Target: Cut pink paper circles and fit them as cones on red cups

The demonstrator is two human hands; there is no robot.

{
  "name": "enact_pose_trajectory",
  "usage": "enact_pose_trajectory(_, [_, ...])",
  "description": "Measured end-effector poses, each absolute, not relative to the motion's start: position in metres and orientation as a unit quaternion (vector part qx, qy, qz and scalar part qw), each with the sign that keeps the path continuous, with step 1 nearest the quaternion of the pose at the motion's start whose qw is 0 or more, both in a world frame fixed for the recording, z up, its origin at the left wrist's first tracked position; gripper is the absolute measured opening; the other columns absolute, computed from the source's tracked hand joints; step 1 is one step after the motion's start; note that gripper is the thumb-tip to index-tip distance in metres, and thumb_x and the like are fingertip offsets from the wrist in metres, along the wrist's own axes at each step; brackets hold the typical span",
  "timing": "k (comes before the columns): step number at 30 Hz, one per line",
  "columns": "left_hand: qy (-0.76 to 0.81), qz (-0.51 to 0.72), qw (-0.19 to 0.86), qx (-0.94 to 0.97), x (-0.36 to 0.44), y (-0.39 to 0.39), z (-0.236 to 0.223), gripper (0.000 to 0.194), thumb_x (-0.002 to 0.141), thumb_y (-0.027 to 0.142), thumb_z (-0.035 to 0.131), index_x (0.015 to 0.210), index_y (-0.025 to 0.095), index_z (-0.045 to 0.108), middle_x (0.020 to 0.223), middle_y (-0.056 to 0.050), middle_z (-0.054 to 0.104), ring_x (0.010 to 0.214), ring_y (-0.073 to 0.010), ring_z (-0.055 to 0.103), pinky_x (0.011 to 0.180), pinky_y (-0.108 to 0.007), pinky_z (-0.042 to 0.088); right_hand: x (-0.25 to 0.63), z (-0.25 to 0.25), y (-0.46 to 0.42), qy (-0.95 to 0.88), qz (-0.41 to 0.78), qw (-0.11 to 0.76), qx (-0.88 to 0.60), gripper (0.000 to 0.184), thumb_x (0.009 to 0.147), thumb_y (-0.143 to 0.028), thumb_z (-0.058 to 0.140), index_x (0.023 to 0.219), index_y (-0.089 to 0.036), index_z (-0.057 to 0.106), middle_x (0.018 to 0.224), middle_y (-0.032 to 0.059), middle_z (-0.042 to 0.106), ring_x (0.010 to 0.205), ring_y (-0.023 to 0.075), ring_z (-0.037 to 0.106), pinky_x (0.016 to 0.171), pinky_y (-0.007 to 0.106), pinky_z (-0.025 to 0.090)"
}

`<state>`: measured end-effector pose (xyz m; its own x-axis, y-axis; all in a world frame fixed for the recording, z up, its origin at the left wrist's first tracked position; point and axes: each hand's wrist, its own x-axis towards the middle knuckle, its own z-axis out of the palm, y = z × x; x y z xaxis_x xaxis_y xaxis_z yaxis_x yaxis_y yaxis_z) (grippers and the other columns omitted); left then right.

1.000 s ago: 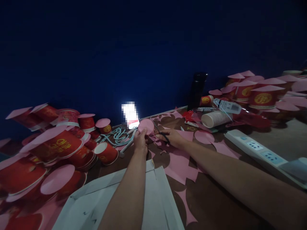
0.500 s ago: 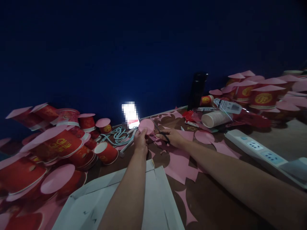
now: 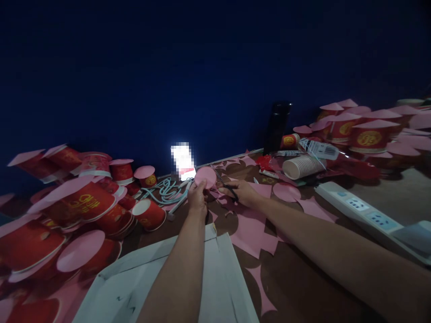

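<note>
Between the thumb and fingers of my left hand (image 3: 198, 198) is a pink paper disc (image 3: 206, 177), held up above the table. My right hand (image 3: 240, 192) grips a pair of dark scissors (image 3: 231, 190) close to the disc's right side. The blades point up and left along the disc's edge; whether they touch the paper I cannot tell. Pink paper sheets and offcuts (image 3: 251, 231) lie under and around my right hand. Beyond my left hand a glowing phone screen (image 3: 187, 173), partly pixelated, stands upright.
Red paper cups with pink discs (image 3: 94, 199) crowd the left; more cups (image 3: 368, 134) stand at the far right. A coiled cable (image 3: 164, 192), a black bottle (image 3: 276, 128), a stack of paper cups (image 3: 301, 167), a power strip (image 3: 363, 211) and a white board-like sheet (image 3: 144, 264) surround my arms.
</note>
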<state>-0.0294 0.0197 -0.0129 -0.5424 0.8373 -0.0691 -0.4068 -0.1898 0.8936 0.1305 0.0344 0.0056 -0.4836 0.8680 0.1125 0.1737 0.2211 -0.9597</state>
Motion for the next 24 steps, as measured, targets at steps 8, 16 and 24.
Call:
enact_pose_trajectory(8, [0.462, 0.747, 0.429, 0.209, -0.0292, 0.0193, -0.0103, 0.034, 0.052, 0.03, 0.077, 0.079, 0.014, 0.062, 0.062, 0.003, 0.059, 0.046, -0.0055, 0.051, 0.046, -0.017, 0.038, 0.1304, 0.0051, 0.035, -0.699, 0.507, 0.344, -0.368, 0.05, 0.068, -0.054, 0.071, 0.096, -0.013, 0.075, 0.071, 0.0027, 0.063, 0.055, 0.0097, 0.047, 0.047, 0.022, 0.037])
enact_pose_trajectory(16, [0.456, 0.758, 0.429, 0.182, -0.0291, 0.0179, -0.0071, 0.036, 0.048, 0.028, 0.079, 0.077, 0.015, 0.061, 0.066, 0.004, 0.06, 0.052, -0.0055, 0.054, 0.051, -0.017, 0.043, 0.1306, 0.004, 0.0359, -0.696, 0.51, 0.347, -0.368, 0.045, 0.067, -0.052, 0.073, 0.093, -0.015, 0.076, 0.074, 0.0027, 0.065, 0.059, 0.0105, 0.051, 0.053, 0.022, 0.039])
enact_pose_trajectory(24, [0.449, 0.766, 0.426, 0.174, -0.0304, 0.0198, -0.0086, 0.038, 0.047, 0.028, 0.08, 0.077, 0.015, 0.061, 0.064, 0.004, 0.059, 0.05, -0.0054, 0.053, 0.049, -0.017, 0.042, 0.13, 0.0063, 0.034, -0.699, 0.505, 0.353, -0.363, 0.043, 0.066, -0.049, 0.074, 0.091, -0.015, 0.076, 0.075, 0.0035, 0.066, 0.064, 0.0128, 0.055, 0.056, 0.023, 0.043])
